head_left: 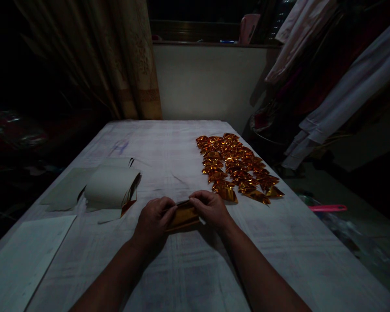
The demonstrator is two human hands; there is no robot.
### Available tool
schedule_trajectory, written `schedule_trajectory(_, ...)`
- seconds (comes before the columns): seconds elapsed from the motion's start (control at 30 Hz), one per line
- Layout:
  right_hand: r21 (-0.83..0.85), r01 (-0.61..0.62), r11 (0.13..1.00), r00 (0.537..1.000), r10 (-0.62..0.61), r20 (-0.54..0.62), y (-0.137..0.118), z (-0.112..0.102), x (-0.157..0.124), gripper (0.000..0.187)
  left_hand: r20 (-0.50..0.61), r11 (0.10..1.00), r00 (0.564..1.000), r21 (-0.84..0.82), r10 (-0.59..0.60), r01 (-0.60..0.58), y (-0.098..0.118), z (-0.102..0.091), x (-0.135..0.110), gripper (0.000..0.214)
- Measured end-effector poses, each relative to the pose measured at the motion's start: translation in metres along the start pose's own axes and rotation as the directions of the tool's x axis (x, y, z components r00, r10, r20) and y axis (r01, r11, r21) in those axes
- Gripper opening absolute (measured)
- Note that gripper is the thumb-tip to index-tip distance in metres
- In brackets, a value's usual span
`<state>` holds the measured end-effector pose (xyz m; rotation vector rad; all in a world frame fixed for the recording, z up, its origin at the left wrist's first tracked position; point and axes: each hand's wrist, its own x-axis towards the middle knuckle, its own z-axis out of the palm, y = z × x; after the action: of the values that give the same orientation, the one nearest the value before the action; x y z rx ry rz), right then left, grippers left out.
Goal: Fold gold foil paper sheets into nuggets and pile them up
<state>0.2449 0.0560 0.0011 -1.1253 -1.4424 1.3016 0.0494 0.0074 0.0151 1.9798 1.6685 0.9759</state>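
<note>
Between my two hands, just above the table, is a sheet of gold foil paper (183,216), partly folded, its shiny side facing me. My left hand (154,216) pinches its left end between thumb and fingers. At the upper right edge, my right hand (211,209) grips it the same way. Beyond my right hand lie rows of folded gold foil pieces (237,162), overlapping one another. Left of my hands rests a curled stack of pale-backed paper sheets (108,188), with gold foil showing at its right edge.
A plaid cloth covers the table (169,273). A large white sheet (29,247) lies at the near left. Past the right edge are a pink handle (328,208) and hanging clothes (354,86). A curtain (130,56) and a ledge with a pink mug (248,28) stand at the back.
</note>
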Motion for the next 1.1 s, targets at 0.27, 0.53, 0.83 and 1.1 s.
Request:
schedule_trajectory(0.27, -0.060, 0.030, 0.998, 1.000, -0.030, 0.004, 0.007, -0.002, 0.001, 0.026, -0.001, 0.999, 0.999, 0.033, 0.040, -0.040, -0.001, 0.000, 0.000, 0.015)
schedule_trajectory(0.53, -0.055, -0.014, 0.998, 1.000, 0.015, 0.019, 0.016, -0.004, 0.002, 0.031, -0.012, 0.994, 0.995, 0.057, 0.099, -0.098, -0.001, 0.000, -0.001, 0.013)
schedule_trajectory(0.83, -0.140, 0.008, 0.990, 0.998, 0.000, 0.055, 0.011, -0.005, 0.001, 0.026, -0.012, 0.991, 0.994, 0.087, 0.106, -0.105, -0.001, 0.001, -0.002, 0.015)
schedule_trajectory(1.1, -0.236, 0.077, 0.969, 0.997, -0.075, 0.021, 0.010, -0.008, 0.003, 0.026, -0.019, 0.990, 1.000, 0.142, 0.005, -0.002, -0.011, -0.005, 0.002, 0.021)
